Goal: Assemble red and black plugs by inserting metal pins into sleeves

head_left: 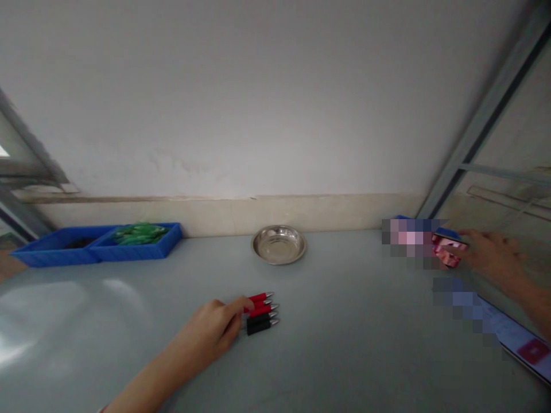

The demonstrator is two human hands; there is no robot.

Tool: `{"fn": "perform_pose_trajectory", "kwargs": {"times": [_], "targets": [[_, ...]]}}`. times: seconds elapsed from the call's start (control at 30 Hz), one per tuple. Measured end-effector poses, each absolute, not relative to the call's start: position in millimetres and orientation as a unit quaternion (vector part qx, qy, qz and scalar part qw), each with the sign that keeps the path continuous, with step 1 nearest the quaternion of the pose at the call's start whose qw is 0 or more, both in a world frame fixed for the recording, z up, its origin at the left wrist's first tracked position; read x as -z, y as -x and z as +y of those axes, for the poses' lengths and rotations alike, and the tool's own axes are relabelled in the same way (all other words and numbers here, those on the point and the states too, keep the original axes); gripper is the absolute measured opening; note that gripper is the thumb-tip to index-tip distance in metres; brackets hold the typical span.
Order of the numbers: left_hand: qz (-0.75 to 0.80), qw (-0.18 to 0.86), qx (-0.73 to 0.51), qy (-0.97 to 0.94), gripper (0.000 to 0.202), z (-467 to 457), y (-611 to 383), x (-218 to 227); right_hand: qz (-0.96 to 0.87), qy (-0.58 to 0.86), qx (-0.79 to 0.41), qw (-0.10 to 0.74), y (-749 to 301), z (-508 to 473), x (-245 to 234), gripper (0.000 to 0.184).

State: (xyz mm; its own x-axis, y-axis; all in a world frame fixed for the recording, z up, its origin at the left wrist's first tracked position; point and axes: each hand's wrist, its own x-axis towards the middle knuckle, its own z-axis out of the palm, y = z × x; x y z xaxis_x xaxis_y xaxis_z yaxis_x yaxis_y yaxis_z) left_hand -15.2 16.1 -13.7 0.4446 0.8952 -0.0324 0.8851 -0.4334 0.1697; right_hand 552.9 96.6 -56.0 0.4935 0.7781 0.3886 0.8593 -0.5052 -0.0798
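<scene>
Pens [262,312]: 4, red and black, bundled side by side on table [344,344], tips level. None in bowl [258,248] or blue trays [166,246]. Left hand [210,330] fingers curled, gripping pen ends. Right hand [491,252] fingers stretched flat, touching phone [450,250], well apart from pens.

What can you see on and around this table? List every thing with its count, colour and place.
table: one, grey, fills the lower view
trays: two, blue, far left by the wall
green pieces: a heap, green, in the right-hand tray
dish: one, silver, centre back
pens: several, red and black, side by side at centre
small object: one, red and pink, far right
left hand: one, fingers on the pens
right hand: one, fingers touching the small object
</scene>
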Motion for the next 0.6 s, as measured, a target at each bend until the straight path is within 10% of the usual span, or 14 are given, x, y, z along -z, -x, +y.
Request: {"fn": "perform_pose_trajectory", "kwargs": {"times": [0.6], "targets": [[0.543,0.092,0.000,-0.835,0.032,18.3,19.5,14.9,-0.495,0.851,0.139,0.106,-558.1,118.6,74.3,0.056]]}}
